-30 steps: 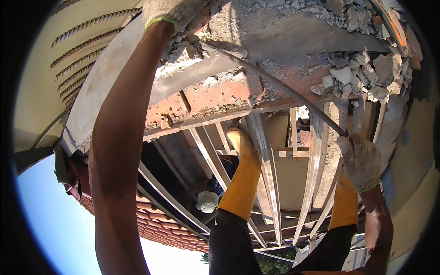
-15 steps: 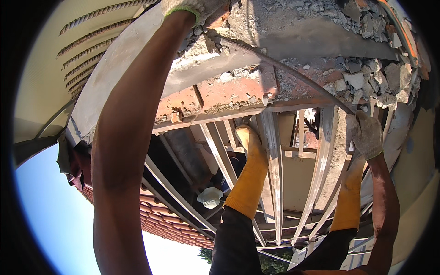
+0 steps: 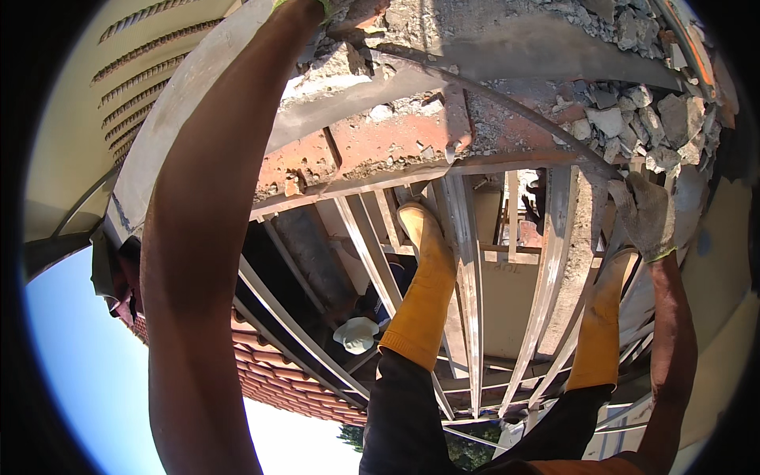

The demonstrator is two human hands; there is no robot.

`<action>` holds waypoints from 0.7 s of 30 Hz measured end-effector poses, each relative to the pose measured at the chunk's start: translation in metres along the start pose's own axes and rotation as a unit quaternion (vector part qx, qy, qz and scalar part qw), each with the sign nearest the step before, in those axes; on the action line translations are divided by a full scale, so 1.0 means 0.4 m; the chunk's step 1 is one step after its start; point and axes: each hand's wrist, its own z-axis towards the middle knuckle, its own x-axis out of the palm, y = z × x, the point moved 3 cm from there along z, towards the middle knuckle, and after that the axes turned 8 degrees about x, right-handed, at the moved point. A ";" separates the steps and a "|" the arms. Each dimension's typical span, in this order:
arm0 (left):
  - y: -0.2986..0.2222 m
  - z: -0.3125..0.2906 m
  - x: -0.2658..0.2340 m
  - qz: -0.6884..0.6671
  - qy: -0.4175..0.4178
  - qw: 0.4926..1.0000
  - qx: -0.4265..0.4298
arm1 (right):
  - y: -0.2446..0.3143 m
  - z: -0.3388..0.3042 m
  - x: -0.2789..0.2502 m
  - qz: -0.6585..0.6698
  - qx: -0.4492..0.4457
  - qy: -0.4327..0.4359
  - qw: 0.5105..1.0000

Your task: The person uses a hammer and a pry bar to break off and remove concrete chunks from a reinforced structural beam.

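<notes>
My right hand (image 3: 649,215), in a worn grey work glove, is at the right beside the lower end of a dark curved metal rod (image 3: 522,113). Its fingers look stretched out and apart; whether they touch the rod is hard to tell. The rod runs across a broken ledge of brick and mortar (image 3: 372,142). My left arm reaches up to the top edge, where only the green cuff of its glove (image 3: 327,8) shows; the fingers are out of sight. My yellow rubber boots (image 3: 423,293) stand between and on metal beams (image 3: 473,317).
Concrete rubble (image 3: 657,127) is heaped at the upper right. Gaps between the beams open onto a lower level, where a person in a pale hat (image 3: 356,336) is visible. Roof tiles (image 3: 293,388) slope at lower left; rebar ends (image 3: 142,75) jut out at upper left.
My right hand has shifted right, away from the rod's end. My left hand has slipped almost wholly past the top edge. The whole view has moved slightly.
</notes>
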 end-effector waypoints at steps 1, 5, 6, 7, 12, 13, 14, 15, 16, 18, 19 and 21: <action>-0.011 -0.002 0.000 0.017 0.009 1.000 0.011 | 0.003 0.014 -0.009 -0.006 -0.008 -0.006 1.000; -0.046 -0.130 0.011 0.270 0.042 0.951 0.146 | 0.064 -0.018 -0.038 0.025 0.091 0.035 0.995; -0.056 -0.182 0.017 0.479 0.056 0.848 0.218 | 0.089 -0.034 -0.047 -0.028 0.027 0.007 0.999; -0.067 -0.238 0.037 0.654 0.052 0.700 0.283 | 0.085 -0.073 -0.057 -0.012 0.060 0.015 0.998; -0.024 -0.351 -0.033 0.729 0.074 0.643 0.220 | 0.045 -0.298 -0.041 0.106 0.209 0.059 0.970; -0.020 -0.368 -0.049 0.749 0.072 0.621 0.219 | 0.028 -0.357 -0.043 0.127 0.225 0.063 0.964; 0.083 -0.285 0.022 0.731 0.070 0.624 0.268 | -0.001 -0.461 -0.049 0.132 0.303 0.042 0.943; 0.067 -0.301 0.000 0.731 0.079 0.626 0.261 | -0.013 -0.512 -0.048 0.175 0.322 0.045 0.929; 0.045 -0.305 -0.009 0.729 0.080 0.629 0.258 | -0.039 -0.574 -0.034 0.148 0.303 0.031 0.941; -0.003 -0.318 -0.013 0.718 0.069 0.632 0.284 | -0.095 -0.692 -0.028 0.088 0.267 0.005 0.960; -0.013 -0.320 -0.005 0.712 0.064 0.635 0.294 | -0.106 -0.725 -0.047 0.092 0.322 0.026 0.942; -0.044 -0.329 -0.006 0.705 0.060 0.636 0.309 | -0.114 -0.774 -0.100 0.111 0.425 0.075 0.895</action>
